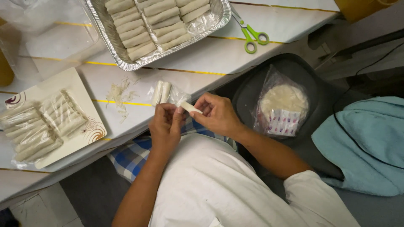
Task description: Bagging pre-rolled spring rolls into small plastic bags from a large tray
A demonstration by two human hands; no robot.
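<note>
roll in hand: we see a small pale roll (190, 107), thin and soft-looking, held over the person's lap just off the table (235, 59) edge.
left hand (165, 126): we see its fingertips closed on the roll's near end.
right hand (216, 114): we see thumb and fingers pinching the roll's far end, so both hands grip it.
risk, wrapper: we judge that the thin skin could tear or unroll if the fingers pull apart too hard.
risk, drop: we judge that a slack pinch would let it fall onto the white shirt or checked cloth (130, 155) below.
loose rolls (161, 92): we see two short white cylinders lying side by side on the table, beside crinkled clear plastic.
shreds (120, 96): pale, stringy bits scattered nearby.
plate (80, 84): square, cream, bearing wrapped bundles of rolls.
foil tray (221, 17): shiny, crimped, holding rows of rolls.
scissors (251, 34): green-handled, well apart.
wrapper bag (282, 105): clear plastic over round pale sheets, on a dark seat.
</note>
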